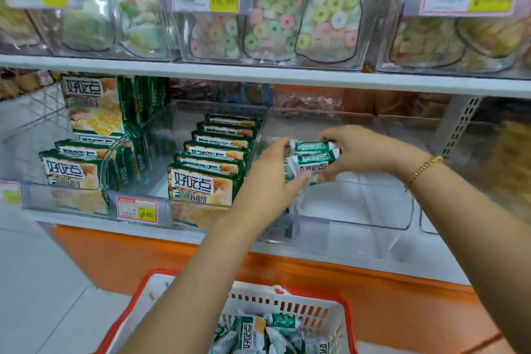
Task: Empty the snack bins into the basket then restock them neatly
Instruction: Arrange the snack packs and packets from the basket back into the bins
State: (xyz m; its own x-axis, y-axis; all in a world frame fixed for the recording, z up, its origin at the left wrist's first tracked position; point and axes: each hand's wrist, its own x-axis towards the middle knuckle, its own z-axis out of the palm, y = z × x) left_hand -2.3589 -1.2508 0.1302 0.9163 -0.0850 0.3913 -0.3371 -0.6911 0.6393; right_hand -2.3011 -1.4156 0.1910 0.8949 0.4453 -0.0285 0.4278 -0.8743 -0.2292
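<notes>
Over clear bin (344, 221), pkts (311, 156) betw both hands' grip.

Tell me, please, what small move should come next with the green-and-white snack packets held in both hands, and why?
Probably lower the stack of small green-and-white snack packets, squeezed between the left hand and right hand, into the clear plastic bin beneath. The bin looks nearly bare, while the red-and-white basket holds more packets, so restocking seems under way.
</notes>
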